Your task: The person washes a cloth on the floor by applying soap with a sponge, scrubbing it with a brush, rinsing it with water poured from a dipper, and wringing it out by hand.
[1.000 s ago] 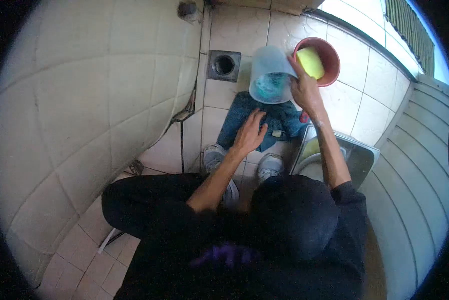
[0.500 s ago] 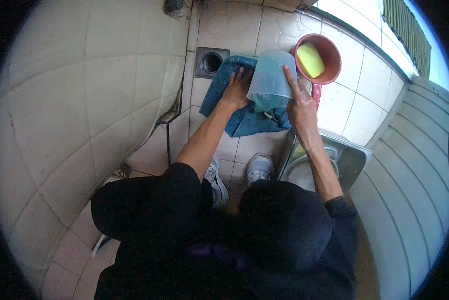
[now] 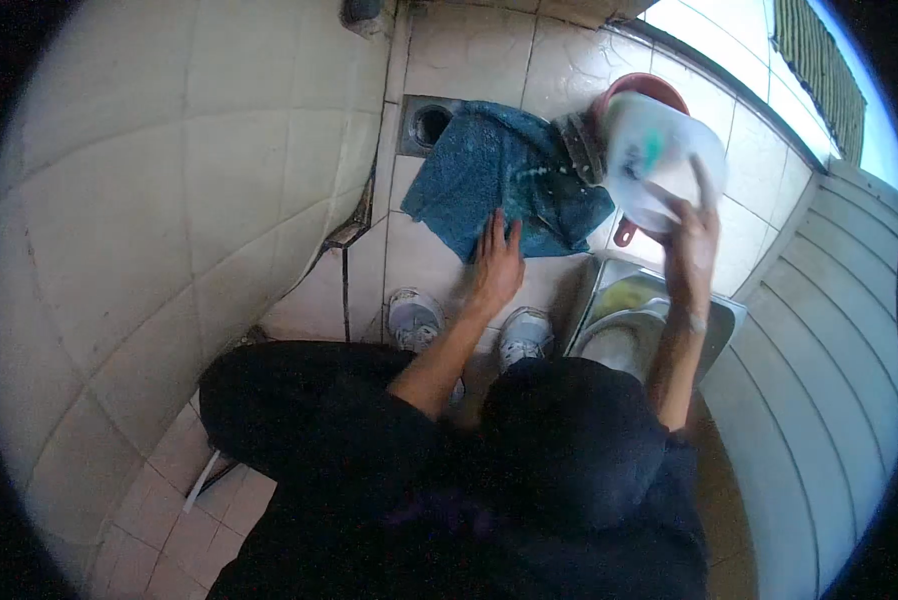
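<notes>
A wet blue cloth (image 3: 489,185) lies spread on the tiled floor in front of my shoes. My left hand (image 3: 499,270) rests at its near edge with the fingers apart, and nothing shows in it. To the right, my right hand (image 3: 691,235) holds a translucent plastic container (image 3: 664,150), blurred by motion, over a red dipper (image 3: 649,85). The container covers most of the dipper; the dipper's handle shows below. A dark item (image 3: 581,148), too blurred to name, sits at the cloth's upper right edge.
A metal basin (image 3: 729,325) with a round bowl (image 3: 619,340) and something yellow-green inside stands right of my shoes. A floor drain (image 3: 431,125) lies at the cloth's upper left. A tiled wall (image 3: 169,200) rises on the left, a ribbed panel (image 3: 809,330) on the right.
The container has moved right, off the cloth and over the dipper, in my right hand. My left hand has drawn back toward me. The cloth's right part is now uncovered.
</notes>
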A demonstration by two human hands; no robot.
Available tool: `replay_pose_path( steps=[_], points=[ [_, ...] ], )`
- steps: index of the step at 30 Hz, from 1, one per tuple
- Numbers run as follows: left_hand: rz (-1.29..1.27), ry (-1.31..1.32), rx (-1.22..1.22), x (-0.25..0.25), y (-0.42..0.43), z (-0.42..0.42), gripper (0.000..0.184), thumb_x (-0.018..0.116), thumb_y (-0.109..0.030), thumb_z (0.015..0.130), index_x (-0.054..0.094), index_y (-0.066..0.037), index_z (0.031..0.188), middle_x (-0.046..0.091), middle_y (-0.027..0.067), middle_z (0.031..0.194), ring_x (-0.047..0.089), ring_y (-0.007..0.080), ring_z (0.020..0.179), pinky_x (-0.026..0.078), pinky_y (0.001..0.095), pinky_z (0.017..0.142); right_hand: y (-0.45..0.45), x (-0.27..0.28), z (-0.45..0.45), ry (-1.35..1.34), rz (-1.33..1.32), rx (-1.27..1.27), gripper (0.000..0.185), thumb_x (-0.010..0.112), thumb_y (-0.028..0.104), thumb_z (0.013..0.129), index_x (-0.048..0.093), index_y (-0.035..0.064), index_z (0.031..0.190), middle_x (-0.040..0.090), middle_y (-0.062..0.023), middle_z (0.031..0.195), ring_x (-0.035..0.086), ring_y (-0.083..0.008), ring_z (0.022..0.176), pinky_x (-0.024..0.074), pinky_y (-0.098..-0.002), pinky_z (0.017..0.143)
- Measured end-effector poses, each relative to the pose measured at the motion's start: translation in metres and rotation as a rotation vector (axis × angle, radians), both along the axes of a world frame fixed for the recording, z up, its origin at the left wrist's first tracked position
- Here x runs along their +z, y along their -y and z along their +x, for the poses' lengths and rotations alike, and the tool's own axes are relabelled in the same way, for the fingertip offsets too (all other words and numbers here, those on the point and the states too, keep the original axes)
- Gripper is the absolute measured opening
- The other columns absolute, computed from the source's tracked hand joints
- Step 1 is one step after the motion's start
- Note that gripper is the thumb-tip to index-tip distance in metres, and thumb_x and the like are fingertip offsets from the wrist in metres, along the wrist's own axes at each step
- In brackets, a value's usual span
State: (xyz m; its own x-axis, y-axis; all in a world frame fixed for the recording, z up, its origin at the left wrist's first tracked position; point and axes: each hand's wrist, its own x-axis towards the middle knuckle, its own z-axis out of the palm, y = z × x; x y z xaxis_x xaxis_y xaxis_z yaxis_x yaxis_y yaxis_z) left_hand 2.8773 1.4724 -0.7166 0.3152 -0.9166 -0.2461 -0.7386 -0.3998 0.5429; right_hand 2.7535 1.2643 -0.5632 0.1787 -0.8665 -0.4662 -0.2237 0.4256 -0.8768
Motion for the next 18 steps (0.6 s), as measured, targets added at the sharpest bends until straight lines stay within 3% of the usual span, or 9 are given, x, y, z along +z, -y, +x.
replay_pose_path(
  steps=[2,5,7,8,10,12,13,16,18],
  points=[
    [0.24,-0.113,-0.002,0.008,-0.009,-0.006,0.059,0.054,-0.009,0.078,0.03,0.004,0.13,0.028,0.0279,0.132,0.036,0.0437,0.116,0.032,0.0485,0.097,0.008,0.003,-0.031,-0.086,-0.09,-0.019,0.055,0.045,0.021,0.088,0.026,0.0042,0.136,0.056,-0.0233,0.109,0.06,-0.0166,0.07,0.0517,-0.0261,0.062],
    [0.221,-0.27,0.192,0.009,-0.008,-0.003,0.057,0.051,-0.005,0.077,0.031,0.002,0.13,0.04,0.0258,0.121,0.041,0.0406,0.111,0.034,0.0478,0.095,0.029,-0.038,-0.108,-0.219,-0.168,-0.117,0.025,0.051,0.015,0.082,0.063,-0.0007,0.098,0.05,-0.0124,0.124,0.057,-0.0129,0.079,0.0501,-0.0252,0.071],
    [0.175,-0.3,0.151,0.006,-0.008,0.004,0.057,0.05,-0.004,0.077,0.031,0.001,0.131,0.044,0.0237,0.115,0.044,0.0382,0.107,0.036,0.0462,0.092,0.039,-0.061,-0.143,-0.231,-0.237,-0.199,0.02,0.055,0.014,0.08,0.067,-0.001,0.087,0.052,-0.0104,0.122,0.057,-0.0135,0.078,0.0496,-0.0266,0.074],
    [0.133,-0.33,0.106,0.004,-0.011,0.006,0.057,0.049,-0.002,0.076,0.032,0.0,0.131,0.049,0.0215,0.109,0.048,0.0358,0.102,0.037,0.0446,0.089,0.047,-0.075,-0.165,-0.287,-0.18,-0.104,0.033,0.051,0.008,0.079,0.044,-0.003,0.11,0.045,-0.0171,0.122,0.054,-0.0229,0.092,0.0516,-0.0317,0.077],
    [0.1,-0.245,-0.053,0.004,-0.025,0.002,0.057,0.048,-0.002,0.075,0.033,-0.001,0.13,0.052,0.0189,0.102,0.049,0.0334,0.096,0.038,0.0428,0.084,0.054,-0.097,-0.188,-0.339,-0.124,-0.005,0.059,0.046,0.003,0.079,0.022,-0.0051,0.133,0.037,-0.0239,0.122,0.051,-0.0322,0.106,0.0536,-0.0368,0.08],
    [0.072,-0.152,-0.214,0.006,-0.046,0.0,0.057,0.047,-0.001,0.075,0.035,-0.002,0.13,0.055,0.0163,0.096,0.051,0.0311,0.09,0.039,0.041,0.08,0.049,-0.113,-0.19,0.121,0.152,-0.35,0.062,0.049,0.004,0.081,0.017,-0.0041,0.134,0.034,-0.0242,0.126,0.048,-0.0327,0.109,0.052,-0.0375,0.084],
    [0.052,-0.108,-0.243,0.006,-0.056,-0.002,0.054,0.048,-0.001,0.075,0.038,-0.002,0.128,0.055,0.0147,0.095,0.05,0.0293,0.088,0.038,0.0394,0.077,0.049,-0.115,-0.192,0.094,0.185,-0.476,0.064,0.052,0.006,0.081,0.017,-0.0032,0.134,0.034,-0.0239,0.125,0.048,-0.0331,0.108,0.0511,-0.0367,0.084],
    [0.141,-0.042,-0.276,0.012,-0.069,0.004,0.048,0.049,-0.002,0.075,0.044,-0.004,0.123,0.057,0.0121,0.092,0.05,0.0265,0.086,0.037,0.0381,0.074,0.021,-0.055,-0.093,-0.443,0.0,-0.676,0.069,0.059,0.011,0.082,0.016,-0.0004,0.135,0.035,-0.0232,0.124,0.05,-0.0346,0.106,0.0484,-0.0342,0.085],
    [0.25,-0.027,-0.285,0.013,-0.075,0.006,0.045,0.049,-0.003,0.075,0.046,-0.005,0.12,0.057,0.011,0.089,0.049,0.0255,0.087,0.037,0.0383,0.074,-0.013,-0.068,-0.062,-0.526,-0.609,-0.312,0.069,0.062,0.018,0.082,0.019,0.002,0.133,0.037,-0.0224,0.124,0.05,-0.0337,0.104,0.0464,-0.037,0.082]
  ],
)
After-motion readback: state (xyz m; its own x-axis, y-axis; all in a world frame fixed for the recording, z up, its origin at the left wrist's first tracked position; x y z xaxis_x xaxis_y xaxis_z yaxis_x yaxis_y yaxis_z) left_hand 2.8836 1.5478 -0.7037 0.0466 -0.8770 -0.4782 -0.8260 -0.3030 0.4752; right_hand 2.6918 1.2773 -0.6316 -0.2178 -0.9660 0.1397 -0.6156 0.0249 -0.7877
